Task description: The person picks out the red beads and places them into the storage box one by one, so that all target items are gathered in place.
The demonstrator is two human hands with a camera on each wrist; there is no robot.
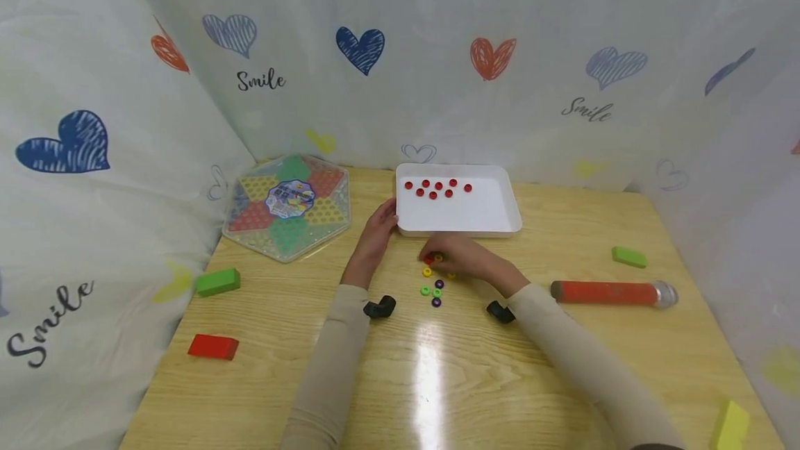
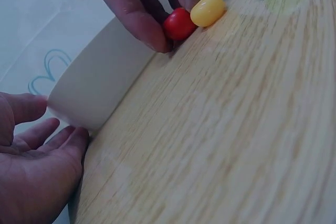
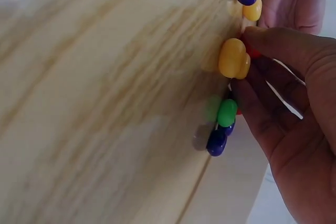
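Note:
My right hand (image 1: 461,255) is over the table just in front of a white tray (image 1: 459,219). Between its thumb and fingers it pinches a red bead (image 2: 179,24); a yellow bead (image 2: 208,10) sits right beside that one. My left hand (image 1: 377,231) touches the tray's left side, thumb near the rim and fingers against the outer wall in the left wrist view. Several red beads (image 1: 439,186) lie inside the tray towards its back. Below my right hand are loose yellow, green beads (image 1: 425,290) and purple beads (image 1: 436,302). Its fingers partly hide some beads.
A hexagonal board-game box (image 1: 290,208) lies left of the tray. Green (image 1: 217,282) and red (image 1: 213,346) blocks are at left. A red cylinder (image 1: 609,292), a green block (image 1: 628,257) and a yellow block (image 1: 731,426) lie right. Printed curtains surround the table.

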